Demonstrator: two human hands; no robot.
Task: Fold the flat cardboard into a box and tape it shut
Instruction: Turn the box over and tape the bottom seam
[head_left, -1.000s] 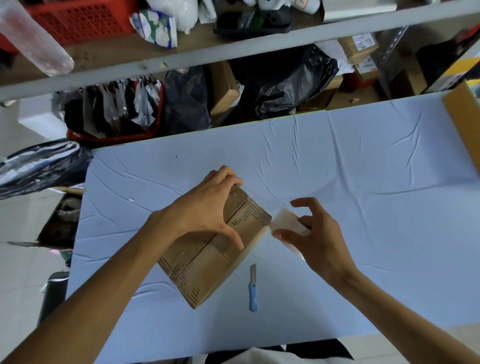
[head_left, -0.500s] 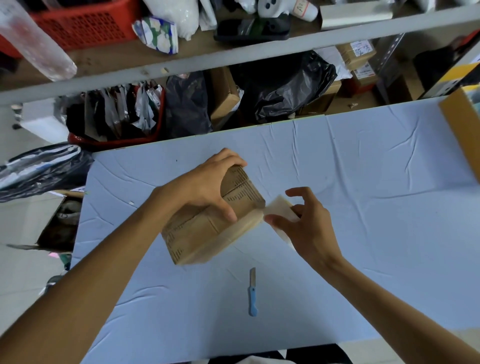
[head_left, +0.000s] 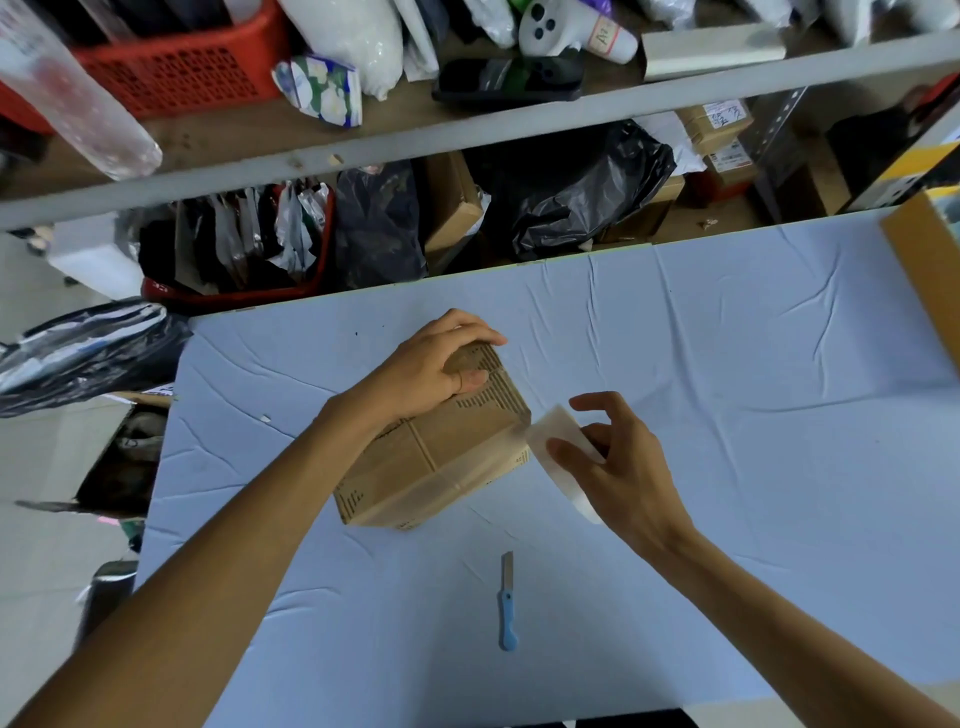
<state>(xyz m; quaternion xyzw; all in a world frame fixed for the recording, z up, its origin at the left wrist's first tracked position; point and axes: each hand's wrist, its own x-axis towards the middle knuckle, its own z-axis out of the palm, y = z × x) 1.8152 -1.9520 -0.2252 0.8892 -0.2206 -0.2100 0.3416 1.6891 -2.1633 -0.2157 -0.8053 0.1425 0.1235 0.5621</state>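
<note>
A small brown cardboard box (head_left: 441, 457) stands folded on the pale blue table (head_left: 727, 364), tilted with one corner toward me. My left hand (head_left: 436, 366) grips its far top end, thumb pressed on the printed flap. A clear strip of tape runs along the box's near edge to a whitish tape roll (head_left: 563, 452). My right hand (head_left: 618, 467) holds that roll just right of the box's corner, fingers curled over it.
A small blue-handled knife (head_left: 508, 605) lies on the table near me. A large cardboard piece (head_left: 924, 270) sticks in at the right edge. Behind the table runs a cluttered shelf (head_left: 467, 140) with a red basket (head_left: 182, 67) and black bags.
The box has been lifted and turned from lying flat to standing tilted, moving away from me. My left hand shifted to its far end. My right hand followed with the tape roll.
</note>
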